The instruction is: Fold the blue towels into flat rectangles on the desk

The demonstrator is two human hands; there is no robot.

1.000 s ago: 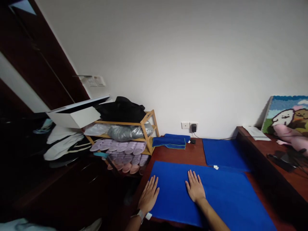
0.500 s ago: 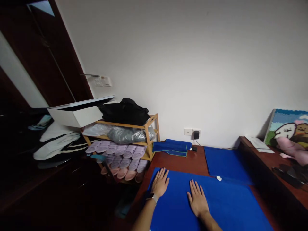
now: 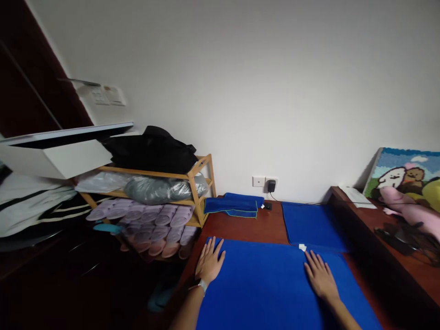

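A large blue cloth (image 3: 261, 284) lies spread flat on a reddish-brown wooden surface (image 3: 237, 229). My left hand (image 3: 210, 260) rests palm down at the cloth's far left corner, fingers stretched out, with a watch on the wrist. Toward the cloth's right side, my right hand (image 3: 322, 277) also lies flat with its fingers apart, close to a white tag (image 3: 302, 247) at the far edge. Neither hand grips anything. The near part of the cloth runs out of view.
Folded blue cloths (image 3: 232, 206) lie by the wall, and another blue cloth (image 3: 312, 224) is at the right back. A wooden shoe rack (image 3: 195, 192) with slippers stands left. A plugged-in black adapter (image 3: 271, 185) trails a cable. A raised ledge (image 3: 364, 220) borders the right.
My right hand has slid to the right across the cloth, away from my left hand, which stays at the left corner. The view has shifted a little to the right.
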